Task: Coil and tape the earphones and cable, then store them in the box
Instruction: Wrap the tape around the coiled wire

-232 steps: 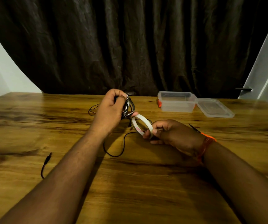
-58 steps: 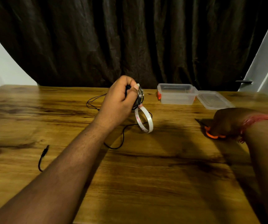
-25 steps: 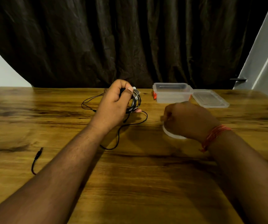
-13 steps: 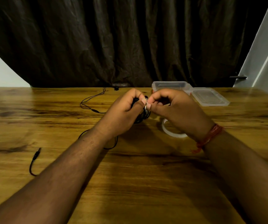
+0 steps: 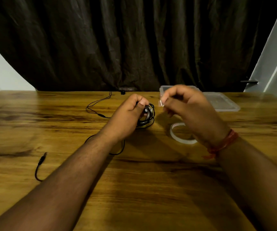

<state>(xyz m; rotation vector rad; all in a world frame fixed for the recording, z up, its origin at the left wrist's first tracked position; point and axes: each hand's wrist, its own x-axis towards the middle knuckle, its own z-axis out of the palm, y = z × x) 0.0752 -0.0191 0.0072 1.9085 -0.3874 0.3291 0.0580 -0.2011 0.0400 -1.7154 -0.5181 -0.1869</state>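
My left hand grips a coil of black cable just above the wooden table. Loose black cable runs from under the hand, with a jack plug lying at the left. My right hand is raised to the right of the coil and pinches a small strip of tape between thumb and finger. The white tape roll lies flat on the table below that hand. The clear plastic box stands behind the right hand, mostly hidden by it.
The box's clear lid lies flat to the right of the box. A thin black earphone wire loops toward the table's far edge, ending at an earbud. A dark curtain hangs behind the table.
My right hand set down the tape roll, came to the coil, and has now pulled up and right away from it with a small tape strip. My left hand keeps holding the coil.
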